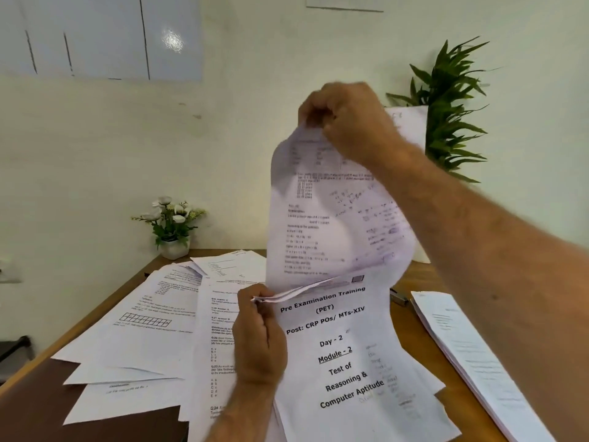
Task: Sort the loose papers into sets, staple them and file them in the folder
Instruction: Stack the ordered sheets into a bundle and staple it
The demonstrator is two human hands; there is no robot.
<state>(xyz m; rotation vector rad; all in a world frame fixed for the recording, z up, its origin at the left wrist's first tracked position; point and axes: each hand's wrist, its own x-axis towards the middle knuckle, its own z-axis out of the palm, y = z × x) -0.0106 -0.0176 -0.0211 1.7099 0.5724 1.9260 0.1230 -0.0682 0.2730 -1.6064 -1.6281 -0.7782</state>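
**Two hands, one limp printed set**

Two hands work the white printed paper set [347,349]: my left hand [259,342] pinches its top corner, my right hand [347,119] grips a flipped-up sheet [331,212] above it. The paper looks thin, floppy and easily creased, so corners are safest. Left of the set, loose white sheets [140,320] crowd the wooden desk [411,275]; right, another white stack [462,352].

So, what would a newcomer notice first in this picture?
First, the right hand lifting a printed sheet high at centre, while the left hand pinches its lower corner. Below it lies the cover page reading "Pre Examination Training", with loose papers spread over the desk to the left. A green plant stands at the back right.
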